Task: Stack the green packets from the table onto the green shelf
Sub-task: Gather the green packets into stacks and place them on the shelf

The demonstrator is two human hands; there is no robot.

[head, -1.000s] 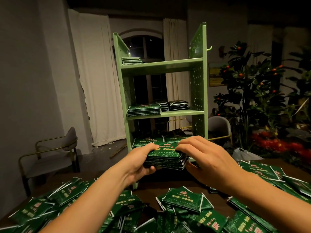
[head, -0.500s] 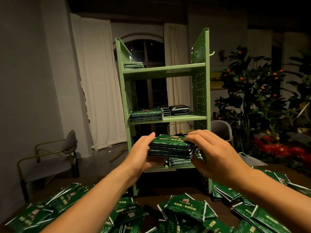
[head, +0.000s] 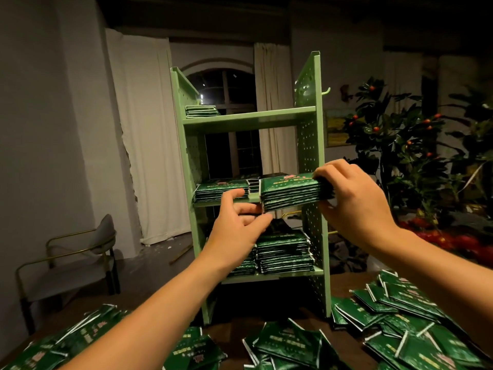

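The green shelf [head: 250, 120] stands on the table ahead of me, with three levels. My right hand [head: 352, 201] grips a thick stack of green packets [head: 289, 192] at its right end, level with the middle shelf's right half. My left hand [head: 238, 231] is just below and left of that stack, its fingertips touching the stack's lower left corner, fingers loosely curled. A packet stack [head: 221, 189] lies on the middle shelf's left side. More packets [head: 284, 252] are piled on the bottom shelf, and a small pile [head: 201, 111] sits on the top shelf's left.
Loose green packets cover the table, at the front left [head: 66, 343], the middle [head: 288, 345] and the right [head: 416, 321]. A chair [head: 72, 265] stands at the left. A plant with orange fruit [head: 394, 145] stands right of the shelf, curtains [head: 144, 140] behind.
The stack has risen from bottom-shelf height to the middle shelf and moved right. My left hand has let go of its left end and now only touches it from below.
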